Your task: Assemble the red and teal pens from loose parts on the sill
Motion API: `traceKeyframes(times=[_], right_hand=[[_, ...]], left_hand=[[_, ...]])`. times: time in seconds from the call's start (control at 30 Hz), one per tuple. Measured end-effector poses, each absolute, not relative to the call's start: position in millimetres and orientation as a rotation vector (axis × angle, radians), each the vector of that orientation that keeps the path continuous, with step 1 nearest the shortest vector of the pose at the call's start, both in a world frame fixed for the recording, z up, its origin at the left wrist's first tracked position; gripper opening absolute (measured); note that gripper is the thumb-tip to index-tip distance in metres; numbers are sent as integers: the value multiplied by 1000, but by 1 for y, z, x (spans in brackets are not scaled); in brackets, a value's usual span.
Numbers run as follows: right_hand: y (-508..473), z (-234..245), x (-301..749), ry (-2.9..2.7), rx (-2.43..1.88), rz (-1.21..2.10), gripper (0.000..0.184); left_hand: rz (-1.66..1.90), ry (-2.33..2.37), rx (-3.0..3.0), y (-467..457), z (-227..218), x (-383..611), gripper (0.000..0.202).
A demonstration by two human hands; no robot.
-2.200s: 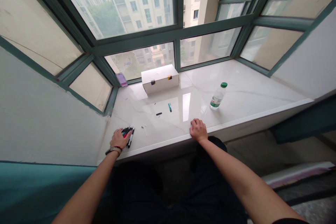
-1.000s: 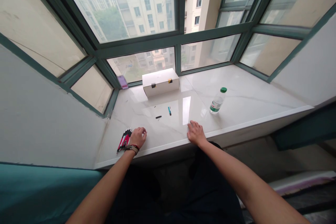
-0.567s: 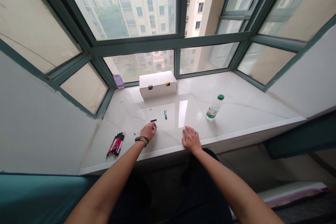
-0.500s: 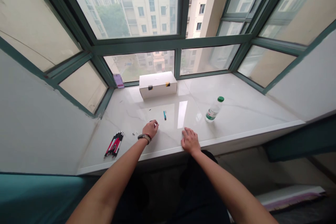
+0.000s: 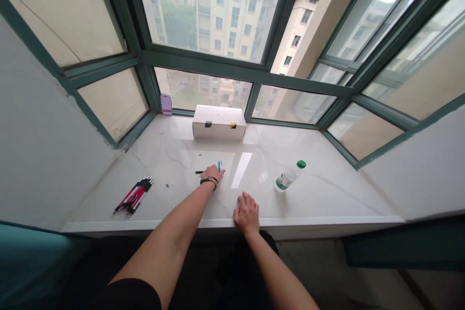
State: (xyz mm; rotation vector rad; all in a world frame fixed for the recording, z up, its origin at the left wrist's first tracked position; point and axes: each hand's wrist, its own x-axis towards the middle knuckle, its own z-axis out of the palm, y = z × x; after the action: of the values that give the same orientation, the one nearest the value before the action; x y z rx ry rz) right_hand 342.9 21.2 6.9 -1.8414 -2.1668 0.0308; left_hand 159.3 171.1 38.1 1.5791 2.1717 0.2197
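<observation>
White box (image 5: 219,123): seen closed.
Right hand (image 5: 247,213): laid well in front of box, fingers loosely spread, nothing visibly held.
Left hand (image 5: 211,173): poised nearer box; grip cannot be told.
Blue pen part (image 5: 219,165): apparently being reached for, before box; fine pinch called for.

Left hand (image 5: 210,173), blue piece (image 5: 219,165): contact unclear. Black sleeve (image 5: 132,294) cut off below.

Between the left hand (image 5: 211,172) and the pens (image 5: 134,196) at left, only low bits (image 5: 199,172) interrupt the sill (image 5: 327,179). The box (image 5: 219,130) blocks the far side; right of the bottle (image 5: 284,181), passage is open to the wall (image 5: 417,169).
</observation>
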Motion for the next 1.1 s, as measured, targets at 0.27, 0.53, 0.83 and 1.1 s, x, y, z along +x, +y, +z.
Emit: traceKeyframes(times=[0.27, 0.53, 0.83, 1.1], right_hand=[[20, 6, 343, -2176, -1823, -1, 42], [20, 5, 344, -2168, -1820, 10, 39], [19, 9, 343, -2185, -1803, 6, 38], [19, 9, 344, -2189, -1801, 21, 40]], left_hand=[[173, 2170, 1537, 170, 27, 165, 45], [134, 2119, 1633, 166, 31, 162, 38], [121, 2130, 1598, 170, 32, 165, 47], [86, 2094, 1560, 175, 36, 162, 35]])
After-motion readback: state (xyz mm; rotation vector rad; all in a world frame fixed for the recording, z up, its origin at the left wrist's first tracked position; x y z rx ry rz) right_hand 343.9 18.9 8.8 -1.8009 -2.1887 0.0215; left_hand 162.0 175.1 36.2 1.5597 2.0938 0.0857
